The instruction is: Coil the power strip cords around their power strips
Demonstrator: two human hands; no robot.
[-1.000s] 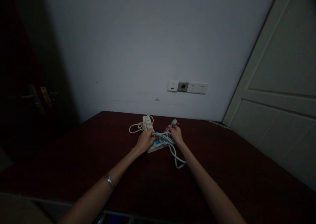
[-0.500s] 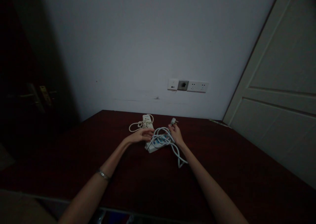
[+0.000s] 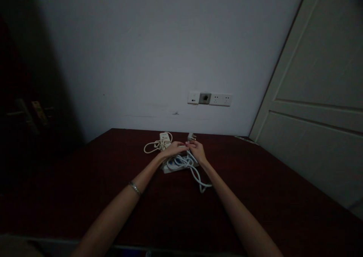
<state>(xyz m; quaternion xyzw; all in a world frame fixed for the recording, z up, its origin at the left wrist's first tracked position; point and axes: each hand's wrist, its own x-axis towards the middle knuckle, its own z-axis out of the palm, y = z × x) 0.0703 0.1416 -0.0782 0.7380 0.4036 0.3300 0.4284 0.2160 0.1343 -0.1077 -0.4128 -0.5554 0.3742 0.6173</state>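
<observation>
Dark red wood table [image 3: 255, 196] in a dim room, seen from the head camera, with both bare arms reaching forward to its middle. A white strip [image 3: 166, 169] lies there under loops of its own white cord [image 3: 198, 179], one loop trailing toward the person. The right hand [image 3: 197, 151] is closed on the cord just below the plug [image 3: 191, 137], which sticks up above the fingers. The left hand [image 3: 173, 149], a bracelet [image 3: 134, 188] on its wrist, meets it fingertip to fingertip over the loops; too dim to tell whether it grips. This looks like sorting the cord near its plug end. Freeing the loops would call for a steady strip. A second strip [image 3: 165, 138] lies just behind; wall sockets [image 3: 210, 98] above
</observation>
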